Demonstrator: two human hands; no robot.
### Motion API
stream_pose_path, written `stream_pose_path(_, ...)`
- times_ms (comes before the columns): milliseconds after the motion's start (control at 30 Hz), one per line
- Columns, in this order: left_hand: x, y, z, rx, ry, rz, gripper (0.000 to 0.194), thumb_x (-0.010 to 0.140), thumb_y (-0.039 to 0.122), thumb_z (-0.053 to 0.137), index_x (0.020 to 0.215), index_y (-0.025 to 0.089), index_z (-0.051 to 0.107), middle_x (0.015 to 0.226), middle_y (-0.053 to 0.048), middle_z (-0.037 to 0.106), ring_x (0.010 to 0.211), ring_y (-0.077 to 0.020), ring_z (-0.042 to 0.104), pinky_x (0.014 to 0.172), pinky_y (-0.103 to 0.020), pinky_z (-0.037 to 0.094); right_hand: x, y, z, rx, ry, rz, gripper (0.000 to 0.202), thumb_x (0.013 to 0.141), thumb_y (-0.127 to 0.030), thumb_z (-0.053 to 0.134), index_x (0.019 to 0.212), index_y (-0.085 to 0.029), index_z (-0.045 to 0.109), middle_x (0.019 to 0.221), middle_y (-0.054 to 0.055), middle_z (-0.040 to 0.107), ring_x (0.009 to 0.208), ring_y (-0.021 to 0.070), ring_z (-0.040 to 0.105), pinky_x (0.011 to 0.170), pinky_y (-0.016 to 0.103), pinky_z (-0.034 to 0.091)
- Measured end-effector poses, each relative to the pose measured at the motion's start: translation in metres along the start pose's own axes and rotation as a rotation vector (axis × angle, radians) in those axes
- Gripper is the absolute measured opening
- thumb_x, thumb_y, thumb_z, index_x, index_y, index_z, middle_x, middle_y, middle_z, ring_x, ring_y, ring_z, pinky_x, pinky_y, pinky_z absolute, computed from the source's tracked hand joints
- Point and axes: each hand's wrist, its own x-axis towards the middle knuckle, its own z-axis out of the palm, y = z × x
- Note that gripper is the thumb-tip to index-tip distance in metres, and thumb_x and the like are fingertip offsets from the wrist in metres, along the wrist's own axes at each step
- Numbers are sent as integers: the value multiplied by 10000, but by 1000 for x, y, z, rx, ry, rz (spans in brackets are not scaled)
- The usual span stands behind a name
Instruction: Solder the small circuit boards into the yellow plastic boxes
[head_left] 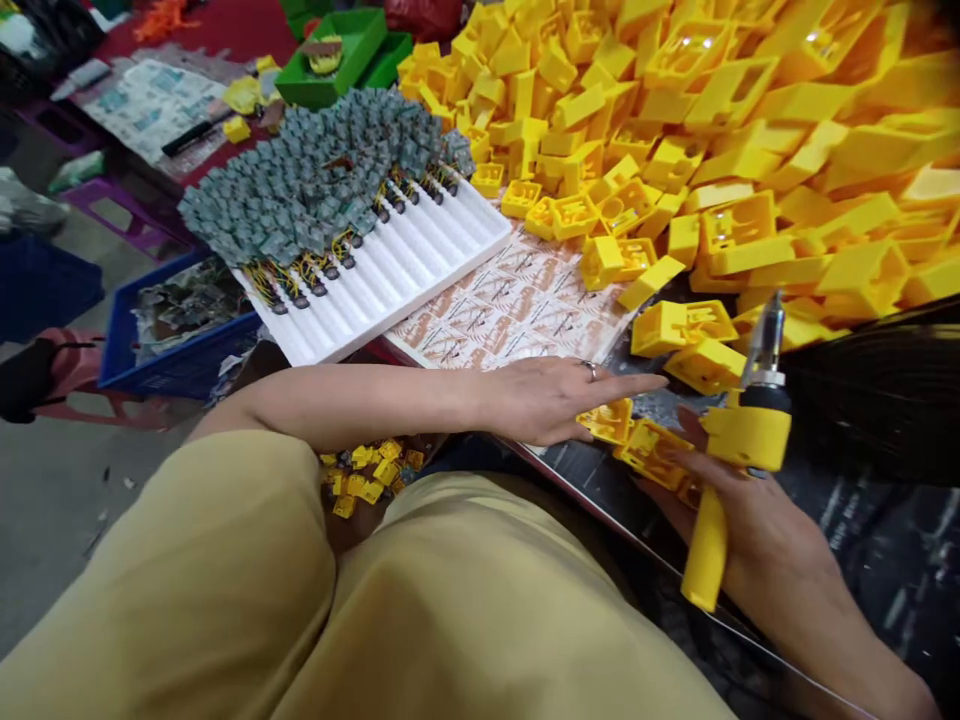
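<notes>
Holding the yellow tool [750, 430] in your right hand [772, 530], your left hand [536, 400] (pinching or not, I can't tell) at the yellow case [611, 420] on the table [577, 470], take that probably light, hard box's sides.

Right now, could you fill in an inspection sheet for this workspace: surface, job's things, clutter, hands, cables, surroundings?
Surface: dark tabletop, partly under brown-and-white printed paper.
Job's things: hollow yellow plastic housings by the hands; yellow pistol-shaped tool with metal tip.
Clutter: large heap of yellow plastic pieces; small grey parts massed on a ridged white tray.
Hands: left hand at a housing, index finger extended, grip unclear; right hand holds the tool.
Cables: thin yellow and dark wires by the grey parts.
Surroundings: blue plastic crate; green plastic trays.
</notes>
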Motion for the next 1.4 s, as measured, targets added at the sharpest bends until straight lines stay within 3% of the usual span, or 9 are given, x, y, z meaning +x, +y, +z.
stream_pose_path(100,-26,-29,-18,152,168,-130,727,917,488,546,1526,188,285,1518,-140,406,1334,-285,422,1071,-449,374,2,0,-7,-66,48,-39,299,904,-479,570,1039,-214,601,1147,149,682,1026,345,679,832,527,582)
stream_pose_path(267,-126,-135,-65,369,576,-825,788,832,798,334,1442,301,360,1446,-6,452,1340,-318,199,1136,-606,81,9,-14,-20,-88,125,68,301,922,-492,531,1007,-204,551,1168,171,672,966,337,696,809,507,592)
stream_pose_path(400,-168,-175,-72,371,543,-1054,955,759,848,308,1427,169,372,1462,-83,380,1264,-349,215,1094,-615,94,14,-25,-23,-115,127,58,273,938,-465,523,1029,-209,554,1149,138,691,945,285,708,780,410,607)
stream_pose_path(633,-162,-149,-71,360,446,-892,807,829,762,282,1439,245,388,1440,-35,423,1320,-337,189,1050,-552,228,11,-26,-19,-125,213,110,163,896,-361,625,1017,-270,566,1139,43,708,853,208,722,719,317,612)
stream_pose_path(867,-163,-155,-76,542,299,-848,783,909,724,3,1436,279,373,1388,83,484,1248,-221,240,917,-444,368,15,-33,-26,-163,176,181,191,881,-343,646,1054,-318,570,1179,45,696,870,232,721,644,336,616)
stream_pose_path(967,-177,-158,-73,649,409,-885,678,944,688,157,1356,240,456,1401,44,512,1227,-200,362,985,-415,396,15,-28,-27,-214,187,150,214,883,-337,644,1076,-295,561,1174,71,697,850,235,723,588,324,592)
stream_pose_path(1100,-182,-148,-90,814,751,-854,604,920,680,368,1267,209,517,1324,-17,560,1191,-211,499,1021,-414,437,12,-19,-23,-176,150,117,159,914,-370,582,1023,-254,580,1164,96,701,806,244,725,578,324,570)
stream_pose_path(1267,-111,-106,-133,576,959,-594,543,913,680,425,1153,208,546,1108,58,614,1017,-80,563,934,-315,495,10,-18,-19,-150,143,160,171,919,-382,581,988,-226,598,1160,121,700,750,228,724,482,292,511)
stream_pose_path(1400,-21,-86,-123,89,709,-552,507,860,538,547,1155,132,620,1104,-69,682,962,-165,615,824,-313,510,7,-21,-17,-104,153,193,179,920,-383,574,999,-224,597,1184,118,690,835,241,729,545,307,558)
